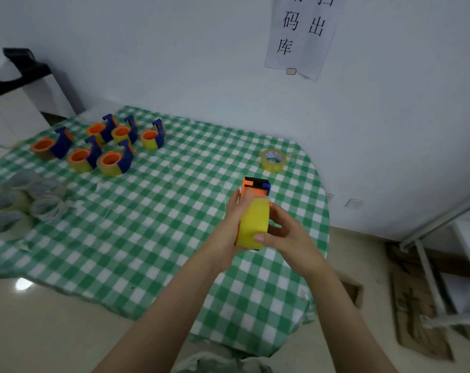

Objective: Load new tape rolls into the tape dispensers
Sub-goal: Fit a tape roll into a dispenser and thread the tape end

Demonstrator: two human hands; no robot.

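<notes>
Midair, both hands (258,230) clasp the yellow tape roll (254,224).

Paper sign (301,36), white, fixed to the wall above the table: large black Chinese characters in vertical columns; left column reads 码, 库 from upper to lower, with a further character above cut off by the frame edge; right column reads 出, with a partly cropped character above it, not legible; small red-outlined mark at the sheet's lower edge, content unreadable. Loose tape roll (273,160), yellowish, on the checked cloth: printed core label, too small to read.
</notes>
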